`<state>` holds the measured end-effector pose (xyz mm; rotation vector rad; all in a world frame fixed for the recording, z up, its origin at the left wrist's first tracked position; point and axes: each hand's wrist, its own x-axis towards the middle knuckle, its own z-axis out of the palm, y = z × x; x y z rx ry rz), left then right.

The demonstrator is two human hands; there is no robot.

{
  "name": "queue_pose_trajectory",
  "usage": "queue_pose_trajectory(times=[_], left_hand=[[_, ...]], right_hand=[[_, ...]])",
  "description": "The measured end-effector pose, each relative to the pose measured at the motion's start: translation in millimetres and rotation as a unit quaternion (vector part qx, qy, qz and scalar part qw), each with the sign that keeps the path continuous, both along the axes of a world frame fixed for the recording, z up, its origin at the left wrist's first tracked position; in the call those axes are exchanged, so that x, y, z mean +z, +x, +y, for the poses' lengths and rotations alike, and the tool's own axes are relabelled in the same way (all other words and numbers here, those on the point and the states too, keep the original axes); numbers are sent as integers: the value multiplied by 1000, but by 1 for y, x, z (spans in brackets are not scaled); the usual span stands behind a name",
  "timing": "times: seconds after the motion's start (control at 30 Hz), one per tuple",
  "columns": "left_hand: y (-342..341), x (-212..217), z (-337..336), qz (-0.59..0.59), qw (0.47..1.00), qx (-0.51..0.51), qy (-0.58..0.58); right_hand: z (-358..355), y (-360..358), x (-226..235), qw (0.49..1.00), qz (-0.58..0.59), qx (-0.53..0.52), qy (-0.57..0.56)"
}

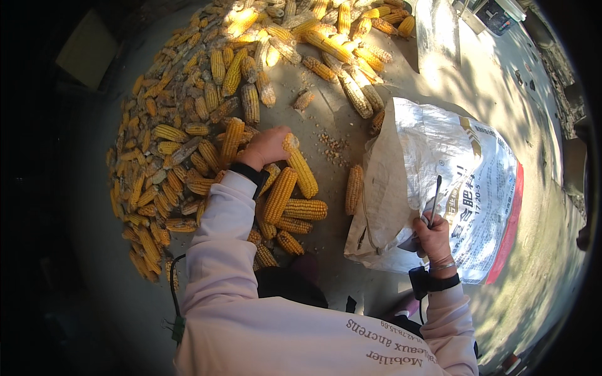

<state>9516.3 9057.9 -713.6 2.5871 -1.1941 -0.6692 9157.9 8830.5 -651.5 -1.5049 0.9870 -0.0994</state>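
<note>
My left hand [266,148] reaches into the near side of a big heap of corn, its fingers closed at the upper end of a yellow ear of corn [302,170]. Part of those fingers is hidden behind the hand. My right hand [433,237] is closed around a slim metal tool [436,199] with a dark upper end, pointing away from me. Its exact kind is unclear. That hand also rests against the mouth of a white woven sack [476,169], which lies on its side. Several loose ears [279,195] lie beneath my left forearm.
The corn heap [207,94] spreads across the left and far ground. Loose kernels [332,149] are scattered between heap and sack. One ear [354,190] lies beside the sack's mouth. A pale container [511,9] stands at the far right.
</note>
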Motion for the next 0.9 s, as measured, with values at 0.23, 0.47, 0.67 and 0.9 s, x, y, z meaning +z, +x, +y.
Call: queue_pose_trajectory(times=[0.23,0.47,0.67,0.9], left_hand=[[-47,34,-49,535,766,132,-332],[-79,-26,-44,-64,910,-314,264],[-104,-56,-36,-241,829,-423,276],[-65,-6,-82,48,990,46,-121]], right_hand=[[2,2,6,1000,-3,-12,-12],[0,-3,10,1000,-7,-4,-19],[2,-4,13,1000,4,-24,-2],[1,-6,13,999,-18,-17,-25]])
